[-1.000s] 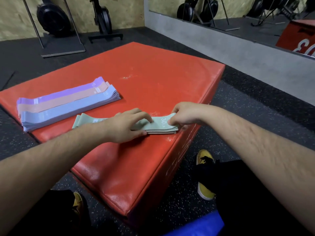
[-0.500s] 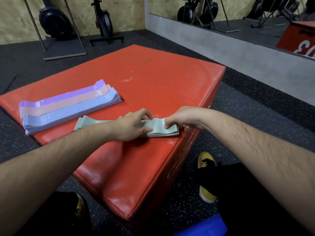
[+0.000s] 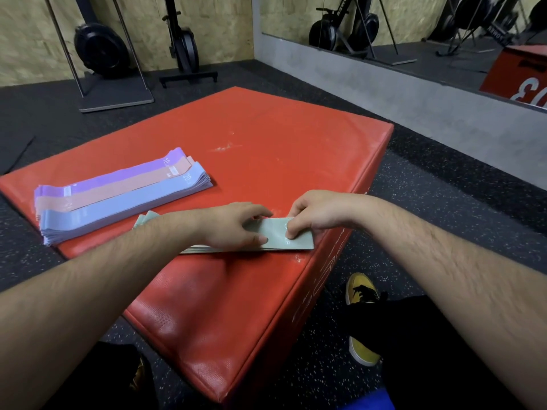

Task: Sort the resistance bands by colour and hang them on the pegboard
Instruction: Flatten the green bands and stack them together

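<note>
A stack of pale green bands (image 3: 276, 235) lies flat near the right front edge of the red padded box (image 3: 266, 149). My left hand (image 3: 233, 227) rests on the middle of the stack with its thumb and fingers curled round it. My right hand (image 3: 310, 213) pinches the stack's right end with its fingertips. Further left lie three flat stacks side by side: purple bands (image 3: 130, 174), peach bands (image 3: 124, 189) and blue bands (image 3: 118, 208). No pegboard is in view.
The box stands on black rubber flooring (image 3: 444, 187). A grey low wall (image 3: 414, 93) with a mirror runs along the right. Exercise machines (image 3: 100, 51) stand by the far wooden wall. My yellow shoe (image 3: 361, 294) is beside the box.
My right hand has slid from the band end's edge onto its top. My left hand has shifted slightly right along the green stack. The stack stays on the box.
</note>
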A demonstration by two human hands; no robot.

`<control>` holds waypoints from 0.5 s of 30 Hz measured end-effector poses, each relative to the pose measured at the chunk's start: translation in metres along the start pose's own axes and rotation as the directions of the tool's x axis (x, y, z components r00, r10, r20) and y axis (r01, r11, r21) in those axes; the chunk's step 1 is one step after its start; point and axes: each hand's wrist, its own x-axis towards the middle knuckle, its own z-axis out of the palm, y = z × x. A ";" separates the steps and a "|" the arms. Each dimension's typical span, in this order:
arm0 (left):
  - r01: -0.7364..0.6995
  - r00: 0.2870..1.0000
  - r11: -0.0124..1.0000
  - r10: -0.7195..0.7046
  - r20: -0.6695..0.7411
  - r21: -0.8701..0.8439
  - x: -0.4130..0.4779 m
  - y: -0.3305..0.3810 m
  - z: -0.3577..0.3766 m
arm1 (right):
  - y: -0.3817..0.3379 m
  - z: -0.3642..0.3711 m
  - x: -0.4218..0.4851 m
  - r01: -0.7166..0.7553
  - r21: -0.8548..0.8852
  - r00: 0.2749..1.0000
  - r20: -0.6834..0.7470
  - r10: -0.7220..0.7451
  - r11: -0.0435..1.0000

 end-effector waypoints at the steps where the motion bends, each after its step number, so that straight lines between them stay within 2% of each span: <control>1: -0.001 1.000 1.000 0.001 0.003 0.002 0.001 0.002 -0.001 | 0.000 0.000 -0.001 0.017 -0.031 1.000 0.000 -0.017 0.999; 8: 0.082 0.996 0.994 -0.083 0.022 0.068 -0.009 -0.013 -0.011 | -0.002 0.003 -0.013 0.142 -0.244 0.987 -0.038 -0.155 0.959; 12: 0.142 0.986 0.987 -0.148 0.080 0.074 -0.028 -0.025 -0.022 | -0.006 0.009 -0.021 0.147 -0.352 0.986 -0.017 -0.163 0.924; 15: 0.084 0.996 0.987 -0.083 -0.009 0.136 -0.038 -0.028 -0.021 | -0.015 0.017 -0.028 0.113 -0.446 0.991 -0.018 -0.136 0.888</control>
